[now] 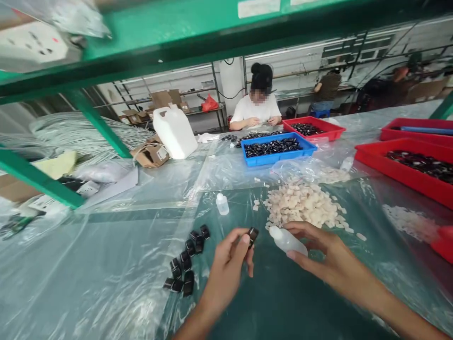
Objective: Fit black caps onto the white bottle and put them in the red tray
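Observation:
Between the thumb and fingers of my left hand [230, 257] is a small black plastic part [252, 236], held up over the table. My right hand [329, 252] grips a small translucent squeeze bottle [288, 241], tilted so its white tip points left toward the black part; the two are apart. Several similar black parts [186, 259] lie in a loose cluster left of my left hand. A second small bottle [222, 204] stands upright beyond that hand. Behind my right hand spreads a heap of small cream-coloured pieces [307, 205].
Further back are a blue tray [279, 158] and a red tray [338, 134] of black parts. Another red tray [406, 172] lies at right. A white jug [175, 132] stands at back left. A green shelf beam [184, 33] crosses overhead. A person [256, 104] sits opposite.

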{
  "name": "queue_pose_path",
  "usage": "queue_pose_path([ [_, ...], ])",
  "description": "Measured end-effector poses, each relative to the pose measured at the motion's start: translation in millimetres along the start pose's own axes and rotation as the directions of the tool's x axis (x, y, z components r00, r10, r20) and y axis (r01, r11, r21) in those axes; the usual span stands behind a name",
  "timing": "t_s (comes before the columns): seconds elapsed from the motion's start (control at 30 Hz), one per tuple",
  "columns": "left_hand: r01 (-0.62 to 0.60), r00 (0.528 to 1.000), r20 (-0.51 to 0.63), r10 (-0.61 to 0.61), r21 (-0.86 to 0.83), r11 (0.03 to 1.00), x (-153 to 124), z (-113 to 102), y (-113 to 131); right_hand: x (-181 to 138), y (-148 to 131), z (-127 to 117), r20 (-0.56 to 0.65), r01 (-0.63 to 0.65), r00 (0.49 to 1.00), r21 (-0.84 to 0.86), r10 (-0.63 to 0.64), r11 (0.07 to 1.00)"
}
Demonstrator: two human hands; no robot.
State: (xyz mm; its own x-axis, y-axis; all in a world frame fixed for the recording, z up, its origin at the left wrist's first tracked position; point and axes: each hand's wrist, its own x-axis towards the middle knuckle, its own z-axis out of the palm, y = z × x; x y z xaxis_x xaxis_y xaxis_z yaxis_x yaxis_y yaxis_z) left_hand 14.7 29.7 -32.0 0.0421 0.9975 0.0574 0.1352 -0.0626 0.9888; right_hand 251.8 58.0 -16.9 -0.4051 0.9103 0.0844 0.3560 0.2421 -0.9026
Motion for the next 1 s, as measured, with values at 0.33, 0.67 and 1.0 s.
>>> queue_pose_path([
  [0.33, -0.124, 0.988, -0.103, 0.118, -0.053, 0.991, -20, 8, -2, -12, 2, 13, -0.096, 0.291, 0.936, -0.325, -0.338, 0.900],
  [0.67, -0.133, 0.988, -0.071, 0.134, 0.025, 0.991, -17, 5, -5, -11, 2, 16, -0.086, 0.339, 0.909, -0.419, -0.409, 0.842],
  [1.0, -0.179, 0.982, -0.053, 0.182, 0.050, 0.983, -20, 10, -3, -12, -8, 14, -0.099, 0.387, 0.856, -0.528, -0.507, 0.756],
])
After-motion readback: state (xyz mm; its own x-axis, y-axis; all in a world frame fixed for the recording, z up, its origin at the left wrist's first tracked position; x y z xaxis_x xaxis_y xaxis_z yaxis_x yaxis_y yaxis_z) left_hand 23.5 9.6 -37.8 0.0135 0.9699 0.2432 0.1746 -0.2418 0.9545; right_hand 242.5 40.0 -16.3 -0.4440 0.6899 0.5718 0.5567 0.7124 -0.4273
